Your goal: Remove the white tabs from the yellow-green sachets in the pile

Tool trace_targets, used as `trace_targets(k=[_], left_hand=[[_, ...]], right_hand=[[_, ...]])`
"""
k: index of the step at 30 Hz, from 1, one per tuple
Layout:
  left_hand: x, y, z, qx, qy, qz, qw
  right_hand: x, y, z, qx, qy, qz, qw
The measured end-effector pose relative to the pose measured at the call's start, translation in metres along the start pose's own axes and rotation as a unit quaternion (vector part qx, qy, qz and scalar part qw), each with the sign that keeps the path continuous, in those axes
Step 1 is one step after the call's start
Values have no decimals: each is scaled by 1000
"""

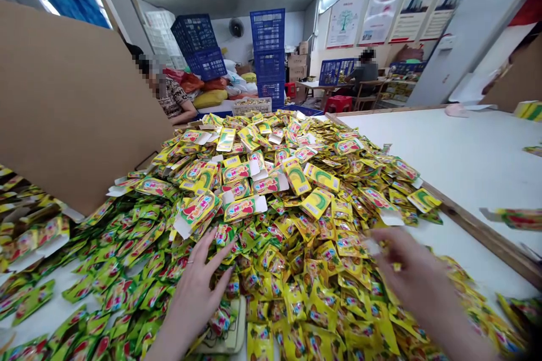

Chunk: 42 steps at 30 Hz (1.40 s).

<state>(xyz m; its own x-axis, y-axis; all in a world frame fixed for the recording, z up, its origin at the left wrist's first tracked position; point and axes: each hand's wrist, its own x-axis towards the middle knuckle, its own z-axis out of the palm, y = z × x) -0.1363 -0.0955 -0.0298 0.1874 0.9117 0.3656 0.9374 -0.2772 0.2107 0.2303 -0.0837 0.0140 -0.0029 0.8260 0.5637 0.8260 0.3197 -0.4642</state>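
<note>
My left hand (192, 296) reaches over the green candy packets (144, 259), fingers spread and nothing held in them. Its fingertips are near a yellow candy box (197, 208) with an open white flap. On the right, my right hand (409, 279) is smeared by motion above the yellow candy packets (317, 299). Its fingers are bent, and whether they hold anything cannot be made out. Between and beyond the hands lie several more yellow boxes, such as one lying flat (243, 208). A pale green flat object (235, 330) is partly covered by packets beside my left wrist.
A large cardboard sheet (76, 107) stands at the left. The white table (393, 135) has a wooden strip (478, 231) along the right of the pile. Behind are stacked blue crates (267, 56), a seated person (175, 90) and another person (366, 70) farther back.
</note>
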Motion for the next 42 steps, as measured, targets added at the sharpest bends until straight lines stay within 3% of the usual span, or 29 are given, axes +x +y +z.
trace_targets(k=[3, 5, 7, 9, 11, 13, 16, 18, 20, 23, 25, 28, 31, 35, 39, 40, 42], left_hand=[[1, -8, 9, -6, 10, 23, 1000], [1, -8, 9, 0, 44, 27, 999], [3, -3, 4, -24, 97, 16, 995], [6, 8, 0, -117, 127, -10, 985], [12, 25, 1, -241, 120, -52, 962], [21, 44, 8, -332, 100, -104, 932], [38, 67, 25, -417, 90, -177, 887], [49, 80, 34, -472, 77, -195, 856], [57, 91, 39, -515, 58, -189, 834], [62, 102, 41, -540, 32, -169, 824], [62, 104, 40, -529, 17, -151, 835], [61, 97, 38, -465, 13, -146, 873], [63, 88, 34, -383, 20, -127, 915], [70, 86, 21, -246, -3, -11, 969], [79, 97, 9, -159, -83, 87, 980], [81, 100, 8, -139, -104, 100, 980], [83, 104, 9, -113, -134, 110, 978]], right_hand=[[-7, -72, 66, 46, -200, -80, 975], [-8, -104, 92, 55, -259, -106, 959], [-5, -117, 100, 88, -270, -118, 952], [-1, -116, 97, 162, -269, -110, 943], [1, -108, 93, 266, -294, -61, 916], [0, -98, 93, 385, -318, 28, 866], [-4, -82, 99, 541, -299, 159, 770], [-7, -71, 102, 586, -274, 196, 737], [-8, -61, 101, 580, -260, 194, 748], [-7, -51, 93, 532, -225, 175, 797], [-4, -46, 85, 509, -184, 174, 822], [2, -39, 70, 486, -154, 186, 840], [6, -34, 61, 470, -175, 196, 843], [2, -28, 62, 468, -142, 220, 844], [-7, -18, 66, 436, -100, 239, 862], [-9, -17, 66, 441, -93, 252, 856], [-12, -16, 64, 487, -87, 291, 819]])
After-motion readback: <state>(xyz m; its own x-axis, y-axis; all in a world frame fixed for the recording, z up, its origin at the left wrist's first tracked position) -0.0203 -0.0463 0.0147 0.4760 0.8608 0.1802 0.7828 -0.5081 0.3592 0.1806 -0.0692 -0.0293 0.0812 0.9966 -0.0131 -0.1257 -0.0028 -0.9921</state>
